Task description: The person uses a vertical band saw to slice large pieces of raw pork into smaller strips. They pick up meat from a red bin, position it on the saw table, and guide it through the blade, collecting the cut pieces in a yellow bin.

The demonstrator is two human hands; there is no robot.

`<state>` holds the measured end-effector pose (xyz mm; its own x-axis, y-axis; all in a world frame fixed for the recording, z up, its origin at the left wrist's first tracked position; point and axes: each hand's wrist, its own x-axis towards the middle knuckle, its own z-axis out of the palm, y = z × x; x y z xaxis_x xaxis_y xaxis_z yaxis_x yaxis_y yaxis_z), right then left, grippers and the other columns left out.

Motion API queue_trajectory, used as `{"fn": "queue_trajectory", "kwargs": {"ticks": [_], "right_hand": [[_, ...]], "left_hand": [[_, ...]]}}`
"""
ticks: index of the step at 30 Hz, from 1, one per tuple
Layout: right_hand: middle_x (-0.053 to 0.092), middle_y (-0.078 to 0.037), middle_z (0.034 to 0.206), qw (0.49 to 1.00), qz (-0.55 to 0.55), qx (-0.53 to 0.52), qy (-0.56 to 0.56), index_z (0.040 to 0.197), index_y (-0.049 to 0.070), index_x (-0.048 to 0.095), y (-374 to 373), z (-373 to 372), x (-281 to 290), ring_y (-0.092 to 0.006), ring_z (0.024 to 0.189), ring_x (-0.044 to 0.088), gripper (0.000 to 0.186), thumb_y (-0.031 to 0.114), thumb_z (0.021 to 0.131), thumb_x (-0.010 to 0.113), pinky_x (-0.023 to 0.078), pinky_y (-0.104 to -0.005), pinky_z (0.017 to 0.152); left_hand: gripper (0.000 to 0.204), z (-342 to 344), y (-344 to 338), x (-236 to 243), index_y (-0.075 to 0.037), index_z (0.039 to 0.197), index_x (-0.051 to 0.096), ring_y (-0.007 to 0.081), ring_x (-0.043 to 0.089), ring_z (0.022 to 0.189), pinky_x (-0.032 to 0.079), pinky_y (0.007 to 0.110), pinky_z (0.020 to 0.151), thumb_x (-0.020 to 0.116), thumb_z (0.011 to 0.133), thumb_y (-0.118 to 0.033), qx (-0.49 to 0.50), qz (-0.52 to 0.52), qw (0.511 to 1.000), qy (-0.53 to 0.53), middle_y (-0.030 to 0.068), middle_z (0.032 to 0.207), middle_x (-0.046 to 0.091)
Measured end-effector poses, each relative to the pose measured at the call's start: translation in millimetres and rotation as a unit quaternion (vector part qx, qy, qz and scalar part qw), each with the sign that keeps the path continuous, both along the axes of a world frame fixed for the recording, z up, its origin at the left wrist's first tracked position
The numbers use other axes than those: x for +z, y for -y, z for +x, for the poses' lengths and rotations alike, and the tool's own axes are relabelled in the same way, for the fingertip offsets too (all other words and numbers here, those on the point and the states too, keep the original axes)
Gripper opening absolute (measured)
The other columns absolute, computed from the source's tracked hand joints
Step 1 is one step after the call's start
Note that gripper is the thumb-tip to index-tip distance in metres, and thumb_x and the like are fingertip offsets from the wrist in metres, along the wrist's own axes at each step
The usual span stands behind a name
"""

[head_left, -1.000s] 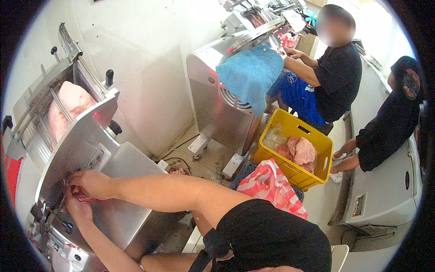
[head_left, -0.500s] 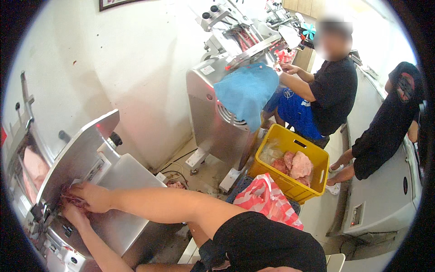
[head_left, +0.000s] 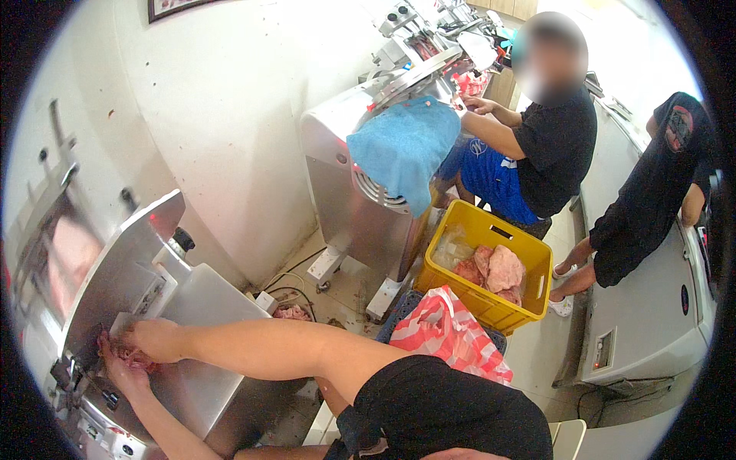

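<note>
Meat (head_left: 138,359) between the hands (head_left: 156,340), long axis unclear.

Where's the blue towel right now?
In the head view, the blue towel drapes over the metal machine at upper middle, above and left of the yellow crate.

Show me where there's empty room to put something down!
Bare metal shows on the near slicer's top between its upright plate and the right forearm, and bare floor between the striped bag and white cabinet. It's crowded at the plate, where the left hand and right hand meet around meat.
</note>
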<state>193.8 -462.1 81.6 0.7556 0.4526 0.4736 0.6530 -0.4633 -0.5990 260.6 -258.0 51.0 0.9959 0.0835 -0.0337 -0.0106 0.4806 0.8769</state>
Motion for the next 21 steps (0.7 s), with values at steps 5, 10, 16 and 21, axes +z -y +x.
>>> {"fn": "queue_trajectory", "kwargs": {"ticks": [5,10,16,21], "right_hand": [[0.067,-0.02,0.105,0.993,-0.091,-0.016,0.077,0.103,0.001,0.065,1.0,4.3,-0.5,-0.0394,0.106,0.061,0.034,0.021,0.076,0.072,0.051,-0.0477,0.086],[0.056,-0.027,0.122,0.981,0.109,0.03,0.157,0.128,-0.003,0.051,-2.6,3.7,2.6,-0.0426,0.117,0.053,0.066,0.024,0.072,0.075,0.044,-0.0477,0.099],[0.05,-0.031,0.128,0.978,0.12,0.063,0.159,0.141,-0.012,0.034,-8.6,7.4,4.4,-0.0444,0.122,0.048,0.087,0.021,0.071,0.074,0.037,-0.0466,0.108],[0.049,-0.03,0.132,0.978,0.131,0.091,0.132,0.139,-0.011,0.038,-16.2,17.8,-2.0,-0.0443,0.125,0.046,0.08,0.019,0.073,0.071,0.035,-0.0476,0.11]], "left_hand": [[0.049,-9.5,8.8,10.7,-0.009,0.134,0.054,0.0217,0.056,0.11,0.047,0.039,0.091,0.061,0.095,-0.038,0.051,0.044,0.998,-0.001,0.0107,0.129,0.054],[0.04,-13.1,11.4,15.2,-0.006,0.126,0.059,0.0193,0.057,0.101,0.048,0.037,0.083,0.059,0.097,-0.033,0.075,0.048,0.995,0.049,0.0077,0.113,0.06],[0.043,-2.0,0.0,5.9,-0.004,0.131,0.058,0.023,0.058,0.112,0.047,0.041,0.094,0.053,0.099,-0.033,0.038,0.036,0.997,0.064,0.011,0.126,0.06],[0.048,18.2,-5.5,-7.7,-0.005,0.134,0.055,0.0254,0.058,0.117,0.047,0.042,0.098,0.049,0.101,-0.038,0.007,0.048,0.996,0.075,0.0125,0.13,0.059]]}}
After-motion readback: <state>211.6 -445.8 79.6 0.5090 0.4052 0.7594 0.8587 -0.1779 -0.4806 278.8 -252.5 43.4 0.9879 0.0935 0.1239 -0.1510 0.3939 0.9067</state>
